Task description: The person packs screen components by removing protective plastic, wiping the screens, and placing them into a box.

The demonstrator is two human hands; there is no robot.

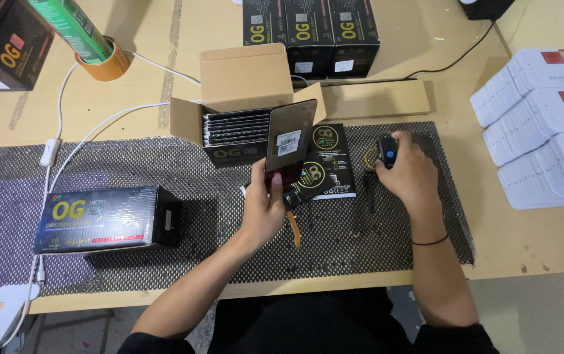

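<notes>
Head view.
— How many hands?
— Two. The left hand [263, 208] grips one dark panel [290, 143] above the mat [164, 177]. The right hand [412, 172] grips one scanner [386, 151].
— Boxes?
— Three black boxes [310, 34] stand at the counter's [544, 242] back.

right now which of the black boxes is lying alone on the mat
The black box at the mat's left, lying on its side near the left hand. The other black boxes stand in a row on bare table at the far edge.

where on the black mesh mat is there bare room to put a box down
Bare mat lies left of the black box, and along the near edge below the right hand. Around the open carton and left hand it is crowded.
</notes>
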